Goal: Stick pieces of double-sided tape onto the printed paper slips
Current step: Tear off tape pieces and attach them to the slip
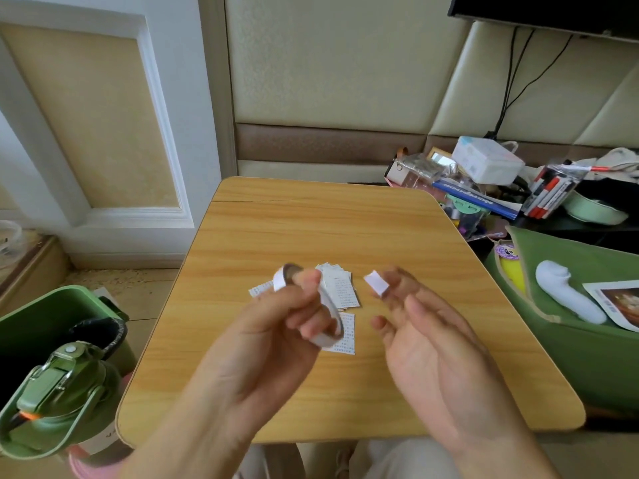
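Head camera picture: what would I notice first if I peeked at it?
First you'd see two hands raised over the middle of the wooden table. The left hand grips a roll of double-sided tape, and the right hand pinches a small torn piece of tape in its fingers. Under them lie the printed paper slips, and a green bottle stands at bottom left.

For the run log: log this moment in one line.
left hand: holds tape roll | right hand: pinches torn tape piece | slips: on table

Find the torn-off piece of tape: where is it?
The tape piece is pinched at the right hand's fingertips, above the table, right of the paper slips.
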